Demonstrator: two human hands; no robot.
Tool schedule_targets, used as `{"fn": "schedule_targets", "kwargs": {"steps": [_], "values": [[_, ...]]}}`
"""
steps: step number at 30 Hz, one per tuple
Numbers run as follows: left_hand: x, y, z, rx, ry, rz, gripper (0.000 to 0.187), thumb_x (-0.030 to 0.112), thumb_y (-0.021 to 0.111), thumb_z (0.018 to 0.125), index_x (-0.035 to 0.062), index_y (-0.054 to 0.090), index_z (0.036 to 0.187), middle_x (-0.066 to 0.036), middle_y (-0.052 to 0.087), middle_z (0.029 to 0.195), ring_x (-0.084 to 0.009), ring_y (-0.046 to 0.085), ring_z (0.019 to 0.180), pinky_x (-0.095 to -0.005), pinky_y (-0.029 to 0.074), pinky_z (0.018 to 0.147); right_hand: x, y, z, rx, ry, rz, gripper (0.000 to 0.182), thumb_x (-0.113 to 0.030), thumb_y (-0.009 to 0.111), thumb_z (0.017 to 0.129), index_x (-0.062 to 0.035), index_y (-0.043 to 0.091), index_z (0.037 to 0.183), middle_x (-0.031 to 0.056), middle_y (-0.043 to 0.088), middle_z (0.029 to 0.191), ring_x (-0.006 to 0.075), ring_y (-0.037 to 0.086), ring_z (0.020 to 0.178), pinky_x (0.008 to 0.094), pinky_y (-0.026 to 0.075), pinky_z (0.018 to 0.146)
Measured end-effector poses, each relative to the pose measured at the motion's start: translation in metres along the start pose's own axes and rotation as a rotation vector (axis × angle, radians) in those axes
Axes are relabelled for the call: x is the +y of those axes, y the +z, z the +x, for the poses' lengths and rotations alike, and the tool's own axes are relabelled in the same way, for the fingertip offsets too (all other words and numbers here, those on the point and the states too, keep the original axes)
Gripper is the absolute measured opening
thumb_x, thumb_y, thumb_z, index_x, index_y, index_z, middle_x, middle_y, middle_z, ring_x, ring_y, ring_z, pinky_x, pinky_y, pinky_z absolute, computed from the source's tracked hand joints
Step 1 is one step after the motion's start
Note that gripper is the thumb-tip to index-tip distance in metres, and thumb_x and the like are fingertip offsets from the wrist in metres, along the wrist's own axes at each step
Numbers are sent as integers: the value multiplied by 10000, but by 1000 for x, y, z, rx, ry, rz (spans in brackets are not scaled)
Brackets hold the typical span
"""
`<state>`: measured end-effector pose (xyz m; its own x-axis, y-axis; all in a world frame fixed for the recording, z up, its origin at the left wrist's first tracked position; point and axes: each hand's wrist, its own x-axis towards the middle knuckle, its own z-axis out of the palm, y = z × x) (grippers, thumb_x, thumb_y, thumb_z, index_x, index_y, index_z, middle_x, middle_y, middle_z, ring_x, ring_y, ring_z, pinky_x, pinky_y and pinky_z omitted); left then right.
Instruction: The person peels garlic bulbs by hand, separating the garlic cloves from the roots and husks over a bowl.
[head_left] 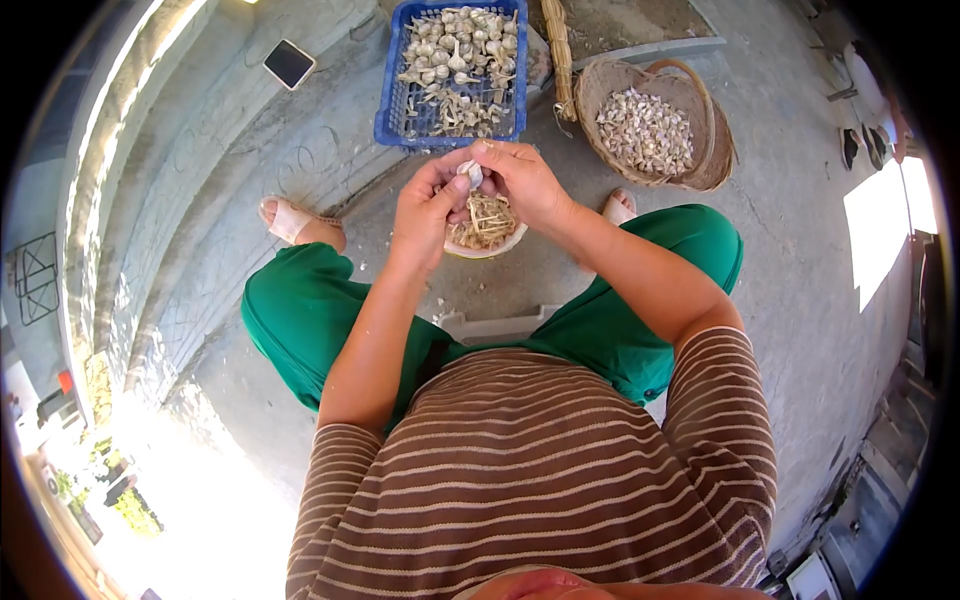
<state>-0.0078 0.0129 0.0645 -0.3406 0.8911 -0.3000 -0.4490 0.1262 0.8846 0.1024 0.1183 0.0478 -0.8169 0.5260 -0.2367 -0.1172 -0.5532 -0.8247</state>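
A whitish garlic bulb (469,174) is held between my two hands, above a round bowl (487,249) of dry stalks and skins (484,222). The fingers of my left hand (432,205) are closed round the bulb from the left. From the right, the thumb and fingers of my right hand (525,180) pinch at its top. Just beyond my hands stands a blue plastic crate (384,110) with whole garlic bulbs (458,45) at its far end and loose skins and stems nearer me.
At the right, a wicker basket (715,150) with a hooped handle holds separated garlic cloves (645,130). A straw bundle (558,50) lies between crate and basket. A phone (290,64) rests on the steps (215,130) to the left. My sandalled feet flank the bowl.
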Motion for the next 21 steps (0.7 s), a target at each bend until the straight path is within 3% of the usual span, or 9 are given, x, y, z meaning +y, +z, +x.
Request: {"fn": "schedule_targets", "kwargs": {"steps": [2,4,7,10,18,21], "values": [[-3,-2,-2,-12,-16,-2,291,57,512,909,30,523,1199,23,486,781,-53,369,615,-203,324,522,0,0,-1,-45,-20,-6,286,-276,537,912,-25,667,958,-60,488,672,48,371,582,185,304,542],[-4,-2,0,-2,-13,-49,182,77,540,900,11,537,1070,13,526,774,-43,398,617,-192,333,495,2,1,-2,-29,-46,-44,275,-268,546,910,-23,661,963,-51,516,691,44,397,595,185,322,541],[-1,1,-2,51,-9,-50,138,92,541,906,21,513,1021,11,517,763,-45,392,613,-192,332,498,0,1,-1,-1,-115,-132,256,-252,562,907,-20,648,973,-34,573,728,36,450,621,187,358,539],[-5,-5,1,20,12,-55,130,85,541,904,28,511,1017,7,513,768,-47,389,610,-192,328,498,2,-4,3,35,-144,-142,174,-222,591,896,-50,615,884,-30,555,695,36,470,604,186,360,512],[-3,-11,-1,-95,17,-141,122,39,522,899,29,510,1020,-10,528,806,-59,390,608,-202,334,507,-2,-15,4,-124,49,151,189,-221,634,867,-69,571,775,-1,537,630,68,489,534,206,365,465],[-2,-9,-2,-112,11,-164,133,26,510,900,28,509,1033,-23,540,827,-63,401,620,-204,347,515,0,-19,6,-83,60,169,191,-216,630,867,-68,568,763,5,531,619,73,488,526,210,355,453]]}}
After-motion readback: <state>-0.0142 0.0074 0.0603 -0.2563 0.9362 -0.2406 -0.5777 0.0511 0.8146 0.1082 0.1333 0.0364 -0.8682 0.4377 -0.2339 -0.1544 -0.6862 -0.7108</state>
